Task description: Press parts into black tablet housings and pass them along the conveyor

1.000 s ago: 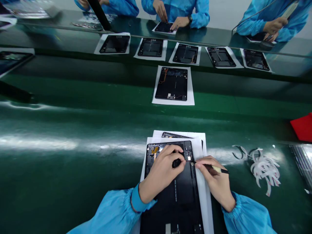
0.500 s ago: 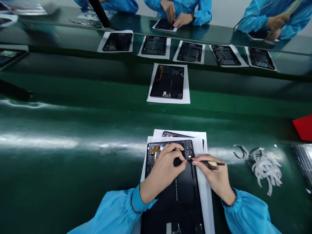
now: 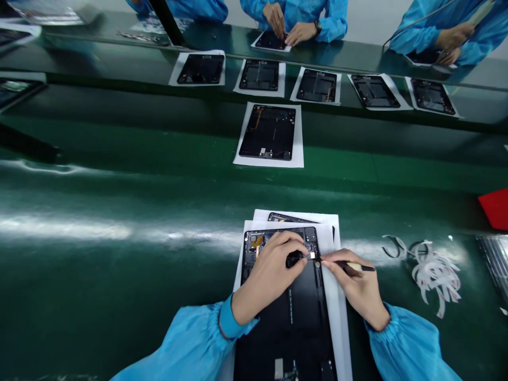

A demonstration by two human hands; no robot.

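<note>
Here's the left hand, right over the upper part of the black tablet housing, thumb and forefinger drawn together near its upper right corner; whether they pinch anything, I can't tell! The right hand sits just beyond the housing's right edge, pinching a slim tool, its tip in close beside a small white square by the left fingertips. Below both hands, the housing runs out of view at the bottom.

To the edges now: a white sheet borders the housing, lying between it and the right hand. Left of the left hand, green tabletop stretches wide, plenty of room to move! Right of the right hand, it's tighter: curled white strips are heaped near. Straight ahead, well apart from both hands, lies another housing.
</note>
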